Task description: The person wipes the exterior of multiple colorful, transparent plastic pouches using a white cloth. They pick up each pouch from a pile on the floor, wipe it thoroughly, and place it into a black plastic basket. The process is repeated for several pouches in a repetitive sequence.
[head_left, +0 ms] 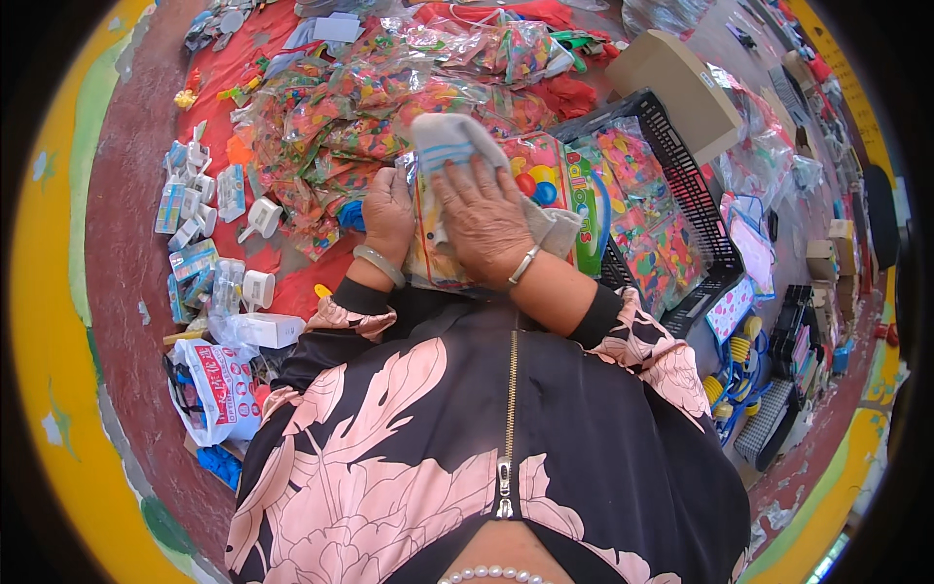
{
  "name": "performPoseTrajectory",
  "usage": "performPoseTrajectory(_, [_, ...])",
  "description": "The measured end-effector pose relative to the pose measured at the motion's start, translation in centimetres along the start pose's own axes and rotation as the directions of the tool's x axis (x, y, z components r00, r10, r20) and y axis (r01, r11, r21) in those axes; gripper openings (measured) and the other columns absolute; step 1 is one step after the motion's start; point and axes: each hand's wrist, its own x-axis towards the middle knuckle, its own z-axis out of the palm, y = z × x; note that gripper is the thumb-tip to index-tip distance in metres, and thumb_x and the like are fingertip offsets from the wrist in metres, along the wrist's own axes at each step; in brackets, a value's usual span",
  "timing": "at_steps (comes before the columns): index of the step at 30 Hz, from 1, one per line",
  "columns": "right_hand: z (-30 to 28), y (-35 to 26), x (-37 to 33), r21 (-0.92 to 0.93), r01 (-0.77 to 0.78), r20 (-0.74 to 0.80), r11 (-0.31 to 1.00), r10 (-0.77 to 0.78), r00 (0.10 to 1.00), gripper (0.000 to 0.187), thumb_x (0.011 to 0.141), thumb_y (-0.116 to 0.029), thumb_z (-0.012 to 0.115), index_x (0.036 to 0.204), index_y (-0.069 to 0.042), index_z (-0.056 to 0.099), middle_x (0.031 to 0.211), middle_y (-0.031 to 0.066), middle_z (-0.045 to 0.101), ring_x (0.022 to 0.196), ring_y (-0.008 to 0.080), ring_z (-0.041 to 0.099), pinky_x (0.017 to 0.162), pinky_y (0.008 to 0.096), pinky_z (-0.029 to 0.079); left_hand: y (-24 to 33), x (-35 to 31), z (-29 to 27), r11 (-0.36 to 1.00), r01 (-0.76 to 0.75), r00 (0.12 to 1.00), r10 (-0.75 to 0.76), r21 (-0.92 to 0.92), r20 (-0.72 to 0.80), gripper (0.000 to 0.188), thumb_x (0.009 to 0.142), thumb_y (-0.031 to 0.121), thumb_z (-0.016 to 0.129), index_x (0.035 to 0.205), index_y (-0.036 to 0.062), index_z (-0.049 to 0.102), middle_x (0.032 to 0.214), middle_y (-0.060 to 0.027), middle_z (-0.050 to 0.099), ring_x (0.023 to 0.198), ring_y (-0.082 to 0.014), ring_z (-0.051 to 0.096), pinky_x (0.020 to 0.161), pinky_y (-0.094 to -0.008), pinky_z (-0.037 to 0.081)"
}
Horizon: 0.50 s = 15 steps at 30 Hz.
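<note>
A large printed plastic bag of balloons (574,190) lies in front of me, upright in view and close to my body. My left hand (389,212) is closed at its left edge, with the fingers curled round the plastic. A light grey cloth with a blue stripe (457,136) is spread over the bag's front. My right hand (479,209) lies flat on this cloth, fingers stretched out and pressing it against the bag. Part of the bag is hidden beneath the cloth and my right forearm.
Many small clear bags of colourful balloons (331,127) are heaped on a red sheet (297,282) ahead. A black plastic crate (691,185) with more bags stands at right, a cardboard box (671,92) behind it. White plugs (261,219) and a white carrier bag (216,389) lie at left.
</note>
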Motion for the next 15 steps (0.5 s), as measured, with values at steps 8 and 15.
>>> performPoseTrajectory(8, [-2.6, 5.0, -1.8, -0.255, -0.308, -0.087, 0.917, 0.296, 0.951, 0.057, 0.077, -0.03, 0.063, 0.129, -0.012, 0.047, 0.136, 0.011, 0.045, 0.13, 0.0315, 0.036, 0.105, 0.0474, 0.028, 0.5, -0.1, 0.1, 1.0, -0.006, 1.0, 0.006, -0.025, -0.01, 0.022, 0.095, 0.018, 0.05, 0.079, 0.0025, 0.052, 0.06, -0.0077, 0.048, 0.055, -0.0144, 0.039, 0.052, -0.0297, 0.038])
performPoseTrajectory(15, [-3.3, 12.2, -7.0, 0.05, -0.4, -0.279, 0.915, 0.398, 0.874, 0.018, 0.073, -0.008, 0.06, 0.088, -0.005, 0.068, 0.092, 0.0125, 0.063, 0.094, 0.0308, 0.058, 0.085, 0.0365, 0.046, -0.8, 0.1, 0.2, 1.0, 0.014, 1.0, -0.014, -0.013, -0.013, 0.022, 0.094, 0.019, 0.051, 0.079, 0.003, 0.053, 0.059, -0.0074, 0.048, 0.053, -0.0138, 0.045, 0.05, -0.0309, 0.039])
